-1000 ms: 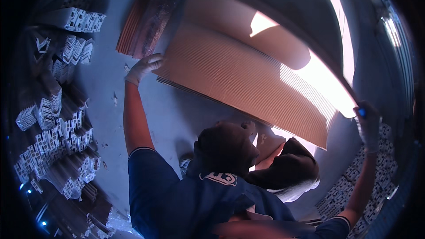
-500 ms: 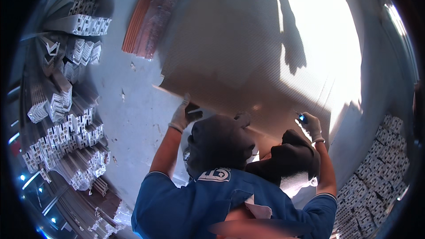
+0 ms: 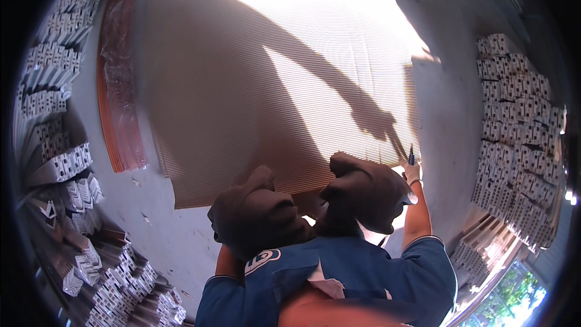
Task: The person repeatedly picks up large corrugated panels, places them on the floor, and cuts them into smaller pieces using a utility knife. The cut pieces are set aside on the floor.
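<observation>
A big brown corrugated sheet (image 3: 212,163), seemingly cardboard, lies flat on the floor in front of my bent knees. By the sheet's near right corner, my gloved right hand (image 3: 413,173) is closed around a slim dark-blue pointed tool (image 3: 411,156), its tip pointing away from me. The tool's exact kind is too small to make out. My left forearm (image 3: 226,261) goes down behind my left knee, which hides the left hand. Sunlight throws the shadow of an arm and hand across the sheet.
Reddish-brown long profiles (image 3: 118,103) in clear plastic wrap lie left of the sheet. Stacked white-ended metal profiles (image 3: 60,157) line the left side. A tall pile of similar profiles (image 3: 514,145) stands at the right, with a lower bundle (image 3: 484,248) nearer me.
The view has swung rightward. My right hand, still with the tool, has come to the sheet's right edge. My left hand, earlier open at the near left edge, is now hidden.
</observation>
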`<state>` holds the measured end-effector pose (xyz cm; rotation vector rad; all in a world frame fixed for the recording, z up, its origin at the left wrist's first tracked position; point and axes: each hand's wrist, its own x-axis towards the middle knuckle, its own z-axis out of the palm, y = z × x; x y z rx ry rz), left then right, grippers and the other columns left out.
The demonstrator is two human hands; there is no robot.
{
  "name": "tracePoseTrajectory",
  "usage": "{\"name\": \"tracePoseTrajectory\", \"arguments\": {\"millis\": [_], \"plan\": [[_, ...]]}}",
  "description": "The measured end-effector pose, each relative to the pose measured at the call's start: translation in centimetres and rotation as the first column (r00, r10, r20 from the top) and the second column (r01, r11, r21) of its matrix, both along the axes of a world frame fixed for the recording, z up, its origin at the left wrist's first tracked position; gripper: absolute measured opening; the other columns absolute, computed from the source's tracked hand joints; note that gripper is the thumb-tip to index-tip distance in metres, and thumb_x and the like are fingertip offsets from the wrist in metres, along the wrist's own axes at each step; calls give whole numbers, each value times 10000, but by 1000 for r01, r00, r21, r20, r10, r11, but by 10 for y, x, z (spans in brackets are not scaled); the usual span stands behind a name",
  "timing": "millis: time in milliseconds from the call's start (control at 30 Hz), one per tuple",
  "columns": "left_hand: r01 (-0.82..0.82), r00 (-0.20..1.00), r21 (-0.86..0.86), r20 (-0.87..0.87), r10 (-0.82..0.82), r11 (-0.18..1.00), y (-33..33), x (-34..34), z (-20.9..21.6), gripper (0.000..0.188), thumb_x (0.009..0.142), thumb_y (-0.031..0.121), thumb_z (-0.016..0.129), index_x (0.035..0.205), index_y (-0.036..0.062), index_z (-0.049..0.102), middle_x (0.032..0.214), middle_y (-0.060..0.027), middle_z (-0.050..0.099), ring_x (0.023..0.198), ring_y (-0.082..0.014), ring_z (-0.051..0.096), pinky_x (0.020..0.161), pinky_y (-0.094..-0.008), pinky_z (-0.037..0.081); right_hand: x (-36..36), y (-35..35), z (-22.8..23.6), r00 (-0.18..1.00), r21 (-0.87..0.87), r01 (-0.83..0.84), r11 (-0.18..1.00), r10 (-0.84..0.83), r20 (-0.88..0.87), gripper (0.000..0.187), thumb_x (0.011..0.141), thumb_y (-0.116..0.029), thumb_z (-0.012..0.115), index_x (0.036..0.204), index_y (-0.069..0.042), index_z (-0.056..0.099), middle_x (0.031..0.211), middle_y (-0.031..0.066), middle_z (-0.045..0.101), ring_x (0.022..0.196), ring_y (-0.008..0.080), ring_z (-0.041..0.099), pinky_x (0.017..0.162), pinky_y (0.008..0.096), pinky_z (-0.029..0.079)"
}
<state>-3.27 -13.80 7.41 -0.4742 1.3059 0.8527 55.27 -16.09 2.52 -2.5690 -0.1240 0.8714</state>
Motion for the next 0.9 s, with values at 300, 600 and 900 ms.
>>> {"name": "tracePoseTrajectory", "arguments": {"millis": [300, 600, 900], "plan": [[112, 954, 61, -287, -90, 992, 18, -18, 6, 393, 922, 349, 558, 1132, 17, 565, 1010, -103, 652, 776, -145, 631, 648, -317, 552, -43, 15, 35, 688, 344, 717, 606, -539, -485, 460, 783, -449, 729, 567, -156, 447, 458, -5, 387, 404, 124, 381, 412, 276, 318], [199, 972, 821, -233, -3, 535, 428, -18, 158, 379, 927, 263, 499, 1186, -13, 514, 1165, -103, 538, 965, -208, 516, 810, -363, 434, 38, 336, 237, 741, 528, -659, 536, 340, 580, 120, 865, -169, 553, 805, -75, 595, 675, 23, 572, 566, 130, 522, 530, 276, 419], [67, 938, 824, -245, 247, 563, 346, -10, 160, 392, 951, 329, 512, 1287, 129, 480, 1307, -137, 476, 1167, -271, 479, 844, -486, 521, 17, 304, 226, 974, 969, 158, 190, 129, -185, 103, 847, -110, 683, 830, -46, 605, 606, 23, 525, 566, 124, 546, 514, 272, 458]]}}
